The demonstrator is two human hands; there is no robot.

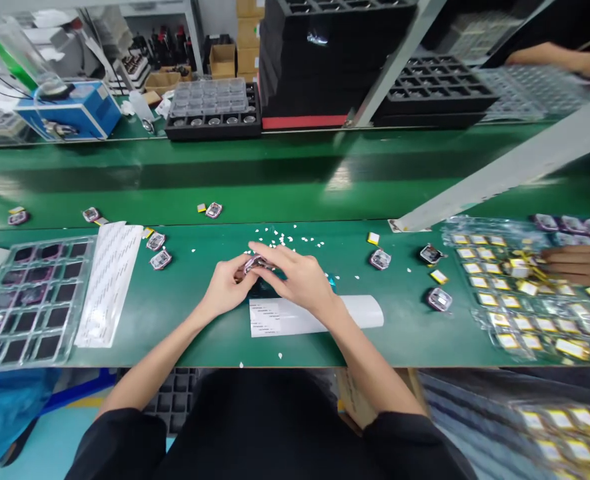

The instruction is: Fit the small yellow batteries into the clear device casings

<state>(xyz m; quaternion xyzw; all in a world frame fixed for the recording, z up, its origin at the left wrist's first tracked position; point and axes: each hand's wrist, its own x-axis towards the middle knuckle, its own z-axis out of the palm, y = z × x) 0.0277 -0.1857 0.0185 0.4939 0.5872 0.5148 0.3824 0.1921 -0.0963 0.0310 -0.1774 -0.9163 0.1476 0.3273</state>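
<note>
Over the middle of the bench, my left hand [225, 288] grips a small watch-like case [251, 264] between thumb and fingers. My right hand [302, 279] is closed on the same case from the other side, its fingers hiding much of it. Beneath my right wrist lies a white strip of printed backing sheet [279, 318]. Tiny white paper bits [282, 239] are scattered just beyond my hands. To the left sit two similar open cases [161, 259], and to the right another case [380, 259] has a small yellow-edged battery [373, 237] beside it.
A clear tray of dark screens [66, 292] and a second backing sheet [105, 287] lie at left. Trays of batteries [487, 254] cover the right, where a co-worker's hand [577, 263] reaches in. A slanted white post [505, 165] stands behind. Green conveyor [165, 193] runs along the back.
</note>
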